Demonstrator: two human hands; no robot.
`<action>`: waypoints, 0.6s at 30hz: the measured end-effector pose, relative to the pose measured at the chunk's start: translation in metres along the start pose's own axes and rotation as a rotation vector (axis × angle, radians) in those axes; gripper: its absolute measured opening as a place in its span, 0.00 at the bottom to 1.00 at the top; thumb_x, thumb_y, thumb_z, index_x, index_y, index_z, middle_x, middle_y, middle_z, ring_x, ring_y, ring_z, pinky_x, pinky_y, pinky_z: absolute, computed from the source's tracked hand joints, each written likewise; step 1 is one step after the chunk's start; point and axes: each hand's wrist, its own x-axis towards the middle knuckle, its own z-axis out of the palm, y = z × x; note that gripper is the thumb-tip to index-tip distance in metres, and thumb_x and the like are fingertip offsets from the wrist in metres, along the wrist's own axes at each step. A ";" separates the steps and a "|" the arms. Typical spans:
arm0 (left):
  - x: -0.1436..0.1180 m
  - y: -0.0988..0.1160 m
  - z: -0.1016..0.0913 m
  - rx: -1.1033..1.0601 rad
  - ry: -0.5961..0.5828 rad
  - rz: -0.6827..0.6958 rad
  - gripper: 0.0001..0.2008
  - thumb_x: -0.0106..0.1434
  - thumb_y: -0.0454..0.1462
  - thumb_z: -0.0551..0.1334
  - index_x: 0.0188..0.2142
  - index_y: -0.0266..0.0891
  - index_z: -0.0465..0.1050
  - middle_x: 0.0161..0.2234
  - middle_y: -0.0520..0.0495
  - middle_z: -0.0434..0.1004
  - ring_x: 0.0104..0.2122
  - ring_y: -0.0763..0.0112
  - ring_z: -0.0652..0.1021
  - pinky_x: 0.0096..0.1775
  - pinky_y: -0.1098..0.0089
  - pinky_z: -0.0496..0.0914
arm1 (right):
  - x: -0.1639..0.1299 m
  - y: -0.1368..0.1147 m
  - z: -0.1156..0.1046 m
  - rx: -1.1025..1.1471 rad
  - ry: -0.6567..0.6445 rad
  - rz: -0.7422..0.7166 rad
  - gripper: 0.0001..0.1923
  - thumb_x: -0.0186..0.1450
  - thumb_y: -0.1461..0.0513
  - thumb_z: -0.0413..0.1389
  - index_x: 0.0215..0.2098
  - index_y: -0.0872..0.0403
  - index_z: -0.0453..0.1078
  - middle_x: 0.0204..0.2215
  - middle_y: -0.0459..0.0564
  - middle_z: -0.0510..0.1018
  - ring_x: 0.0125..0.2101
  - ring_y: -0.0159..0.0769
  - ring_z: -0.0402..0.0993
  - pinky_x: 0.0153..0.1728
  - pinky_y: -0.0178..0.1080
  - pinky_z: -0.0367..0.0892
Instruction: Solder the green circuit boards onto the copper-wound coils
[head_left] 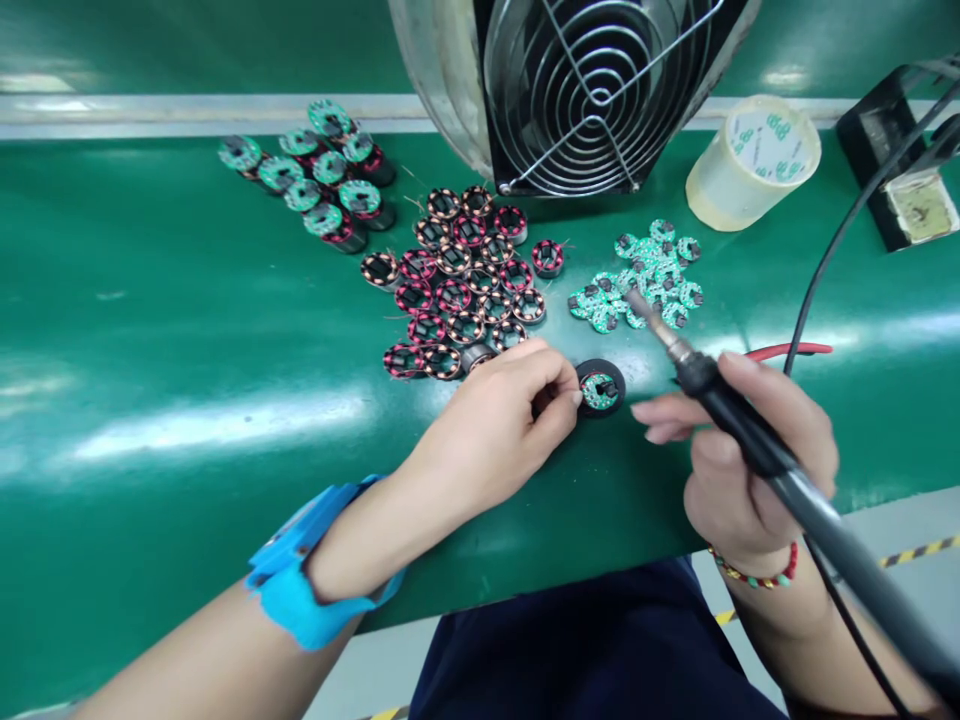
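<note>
A small round green circuit board [595,393] lies inside a black ring [620,390] on the bench. My left hand [510,415] is beside the ring, thumb and forefinger pinched at its left edge. Whatever is between those fingertips is too small to make out. In my right hand [799,435] is a soldering iron [750,437], gripped by its dark handle. Its tip points up and left, over the pile of round green circuit boards [660,270]. Left of them stand several copper-wound motor stators [454,295], partly hidden by my left hand.
At the back stands a fan [600,100] with a wire guard. Several board-topped stators [322,180] are at the back left. A tape roll [742,180] and a soldering iron stand [900,170] occupy the right. Red-handled pliers or cutters [795,350] lie behind my right hand.
</note>
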 end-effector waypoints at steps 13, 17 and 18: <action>-0.003 -0.001 -0.002 -0.078 -0.003 -0.123 0.05 0.62 0.29 0.54 0.35 0.39 0.67 0.30 0.53 0.70 0.30 0.72 0.72 0.33 0.69 0.65 | 0.020 0.007 0.017 -0.328 -0.367 -0.057 0.19 0.70 0.66 0.51 0.58 0.50 0.62 0.40 0.52 0.78 0.38 0.43 0.71 0.40 0.46 0.70; -0.005 -0.001 -0.004 -0.129 -0.050 -0.185 0.02 0.63 0.32 0.58 0.35 0.39 0.68 0.31 0.53 0.70 0.30 0.71 0.72 0.34 0.68 0.66 | 0.018 0.010 0.022 -0.389 -0.273 -0.039 0.20 0.68 0.62 0.56 0.58 0.50 0.63 0.40 0.53 0.77 0.39 0.47 0.71 0.39 0.49 0.70; -0.004 0.000 -0.003 -0.134 -0.042 -0.181 0.01 0.63 0.33 0.58 0.35 0.39 0.68 0.31 0.52 0.70 0.30 0.71 0.72 0.34 0.68 0.66 | 0.017 0.011 0.023 -0.387 -0.269 -0.040 0.21 0.68 0.62 0.56 0.59 0.50 0.62 0.41 0.53 0.77 0.40 0.47 0.72 0.40 0.49 0.71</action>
